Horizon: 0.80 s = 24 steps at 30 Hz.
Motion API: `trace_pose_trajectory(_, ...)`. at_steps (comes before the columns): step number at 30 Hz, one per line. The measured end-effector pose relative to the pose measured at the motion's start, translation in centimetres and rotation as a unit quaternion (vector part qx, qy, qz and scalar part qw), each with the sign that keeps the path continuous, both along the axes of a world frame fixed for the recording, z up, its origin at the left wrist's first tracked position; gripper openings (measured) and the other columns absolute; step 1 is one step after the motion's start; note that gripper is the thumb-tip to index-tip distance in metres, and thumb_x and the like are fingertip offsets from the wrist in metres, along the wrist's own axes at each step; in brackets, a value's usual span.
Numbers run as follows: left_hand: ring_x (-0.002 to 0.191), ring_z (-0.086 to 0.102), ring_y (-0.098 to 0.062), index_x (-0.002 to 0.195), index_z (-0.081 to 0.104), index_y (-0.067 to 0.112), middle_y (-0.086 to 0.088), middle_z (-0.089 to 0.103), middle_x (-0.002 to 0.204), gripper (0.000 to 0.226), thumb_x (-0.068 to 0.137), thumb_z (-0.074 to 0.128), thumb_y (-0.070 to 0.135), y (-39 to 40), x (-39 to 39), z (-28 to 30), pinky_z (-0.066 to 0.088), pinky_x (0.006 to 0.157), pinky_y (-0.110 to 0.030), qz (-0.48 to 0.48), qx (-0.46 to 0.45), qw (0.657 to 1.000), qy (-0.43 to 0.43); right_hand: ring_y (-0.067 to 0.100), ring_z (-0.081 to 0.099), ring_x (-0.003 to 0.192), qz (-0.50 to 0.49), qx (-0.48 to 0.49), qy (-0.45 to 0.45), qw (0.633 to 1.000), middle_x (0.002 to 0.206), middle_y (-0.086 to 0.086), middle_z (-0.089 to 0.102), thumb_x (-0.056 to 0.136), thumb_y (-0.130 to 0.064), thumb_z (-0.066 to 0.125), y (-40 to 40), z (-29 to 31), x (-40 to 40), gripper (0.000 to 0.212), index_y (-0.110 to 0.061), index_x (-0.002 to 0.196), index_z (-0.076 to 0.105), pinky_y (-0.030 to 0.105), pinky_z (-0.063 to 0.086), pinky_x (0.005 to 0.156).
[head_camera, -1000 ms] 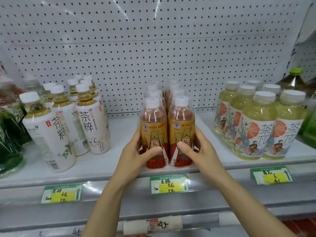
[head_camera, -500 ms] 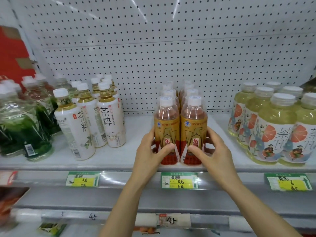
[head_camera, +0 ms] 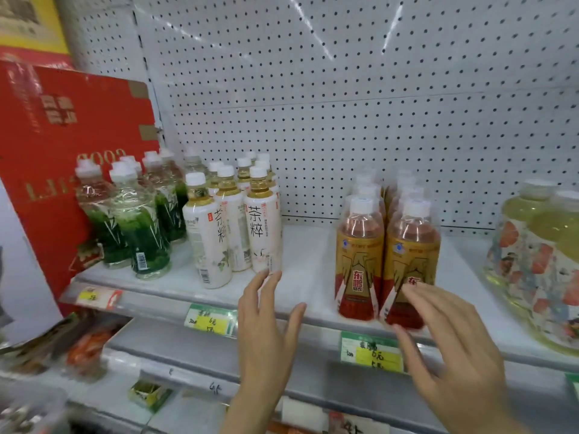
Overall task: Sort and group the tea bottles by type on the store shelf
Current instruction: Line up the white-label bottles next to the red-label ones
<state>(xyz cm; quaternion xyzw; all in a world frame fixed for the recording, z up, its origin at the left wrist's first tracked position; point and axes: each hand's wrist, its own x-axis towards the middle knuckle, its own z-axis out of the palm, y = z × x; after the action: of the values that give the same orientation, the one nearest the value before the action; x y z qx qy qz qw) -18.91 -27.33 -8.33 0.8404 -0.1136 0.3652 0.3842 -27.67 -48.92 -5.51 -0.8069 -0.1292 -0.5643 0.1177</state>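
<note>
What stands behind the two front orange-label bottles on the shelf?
Behind the front orange-label bottles, more white caps show two rows of similar bottles. Their labels are covered, and their number is unclear.

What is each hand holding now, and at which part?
Nothing is held. The left hand is open in front of the shelf; the right hand is open before the orange-label bottles, gripping none.

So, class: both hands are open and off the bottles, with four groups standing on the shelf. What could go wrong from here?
1. The left hand has its fingertips close to the white-label bottles; the front one stands near the shelf edge and a careless sweep might tip it off.
2. The right hand hovers in front of the gold-label bottles, which also stand at the edge; a bump could topple the front pair.
</note>
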Motion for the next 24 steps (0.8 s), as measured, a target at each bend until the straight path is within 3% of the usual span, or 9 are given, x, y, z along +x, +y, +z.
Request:
trace_pose_trajectory(2, 0.135, 0.042, -0.021, 0.143, 0.046, 0.016, -0.006, 0.044, 0.146, 0.063, 0.087, 0.071, 0.03, 2.4, 0.5, 0.1, 0.036, 0.112, -0.037, 0.055, -0.05, 0.997, -0.003, 0.024, 0.062, 0.106, 0.014, 0.005, 0.002, 1.0, 0.114, 0.01, 0.069, 0.086, -0.024, 0.065, 1.9, -0.4, -0.4, 0.037, 0.003, 0.111, 0.07, 0.039, 0.051, 0.092)
trace_pose_trajectory(6, 0.134, 0.038, -0.024, 0.148, 0.033, 0.015, -0.007, 0.038, 0.146, 0.078, 0.085, 0.076, 0.025, 7.8, 4.0, 2.7, 0.037, 0.112, -0.046, 0.11, -0.165, 0.98, 0.008, 0.015, 0.06, 0.106, 0.061, 0.054, 0.03, 0.996, 0.113, -0.002, 0.067, 0.086, -0.028, 0.062, 6.6, -0.1, 0.6, 0.036, -0.006, 0.114, 0.07, 0.024, 0.045, 0.1)
trace_pose_trajectory(10, 0.128, 0.046, -0.016, 0.153, 0.025, 0.021, 0.0, 0.036, 0.147, 0.092, 0.081, 0.077, 0.042, 11.0, 7.8, 5.8, 0.042, 0.101, -0.035, 0.041, -0.165, 0.983, 0.071, 0.007, 0.051, 0.115, 0.122, 0.11, 0.107, 0.981, 0.124, -0.006, 0.058, 0.087, -0.032, 0.06, 12.9, 2.3, 6.1, 0.049, -0.013, 0.133, 0.059, 0.01, 0.03, 0.106)
trace_pose_trajectory(12, 0.125, 0.049, -0.015, 0.152, 0.023, 0.026, 0.004, 0.039, 0.144, 0.096, 0.077, 0.077, 0.053, 11.9, 9.4, 6.5, 0.049, 0.097, -0.04, 0.018, -0.107, 0.989, 0.101, -0.003, 0.034, 0.124, 0.112, 0.162, 0.177, 0.964, 0.135, -0.011, 0.045, 0.089, -0.034, 0.062, 15.7, 4.2, 9.9, 0.064, -0.023, 0.148, 0.04, 0.001, 0.016, 0.105)
trace_pose_trajectory(14, 0.121, 0.053, -0.015, 0.15, 0.028, 0.028, 0.006, 0.048, 0.14, 0.092, 0.076, 0.076, 0.054, 12.8, 10.6, 6.8, 0.051, 0.093, -0.041, -0.005, -0.055, 0.99, 0.128, -0.008, 0.021, 0.128, 0.099, 0.216, 0.238, 0.942, 0.145, -0.013, 0.031, 0.088, -0.027, 0.07, 17.8, 5.4, 13.8, 0.087, -0.029, 0.155, 0.015, 0.006, 0.013, 0.105)
trace_pose_trajectory(16, 0.11, 0.054, -0.01, 0.144, 0.035, 0.031, 0.008, 0.056, 0.134, 0.083, 0.076, 0.078, 0.05, 14.0, 11.7, 6.9, 0.048, 0.085, -0.033, -0.051, -0.044, 0.986, 0.154, 0.001, 0.02, 0.136, 0.072, 0.261, 0.269, 0.924, 0.153, -0.008, 0.025, 0.085, -0.023, 0.073, 19.0, 5.6, 17.1, 0.099, -0.027, 0.156, 0.004, 0.016, 0.015, 0.107)
trace_pose_trajectory(19, 0.111, 0.058, -0.011, 0.141, 0.038, 0.031, 0.011, 0.058, 0.133, 0.083, 0.072, 0.076, 0.056, 15.2, 12.5, 7.1, 0.054, 0.089, -0.036, -0.086, -0.039, 0.981, 0.17, 0.014, 0.035, 0.135, 0.049, 0.327, 0.286, 0.899, 0.148, -0.005, 0.038, 0.076, -0.027, 0.078, 19.0, 4.6, 20.2, 0.097, -0.028, 0.152, 0.017, 0.032, 0.035, 0.11)
trace_pose_trajectory(21, 0.117, 0.06, -0.016, 0.143, 0.036, 0.031, 0.009, 0.058, 0.135, 0.087, 0.07, 0.071, 0.063, 15.9, 12.9, 7.1, 0.055, 0.093, -0.043, -0.083, -0.031, 0.982, 0.169, 0.015, 0.053, 0.121, 0.028, 0.361, 0.302, 0.882, 0.132, -0.006, 0.054, 0.072, -0.033, 0.081, 18.8, 4.3, 21.2, 0.084, -0.028, 0.141, 0.033, 0.042, 0.051, 0.096)
trace_pose_trajectory(24, 0.117, 0.059, -0.018, 0.145, 0.032, 0.031, 0.006, 0.055, 0.138, 0.084, 0.076, 0.07, 0.061, 17.1, 13.3, 7.0, 0.054, 0.093, -0.044, -0.065, -0.018, 0.983, 0.173, 0.016, 0.063, 0.105, -0.002, 0.381, 0.318, 0.868, 0.116, -0.005, 0.063, 0.071, -0.031, 0.085, 18.2, 4.3, 22.1, 0.069, -0.024, 0.127, 0.044, 0.042, 0.057, 0.085)
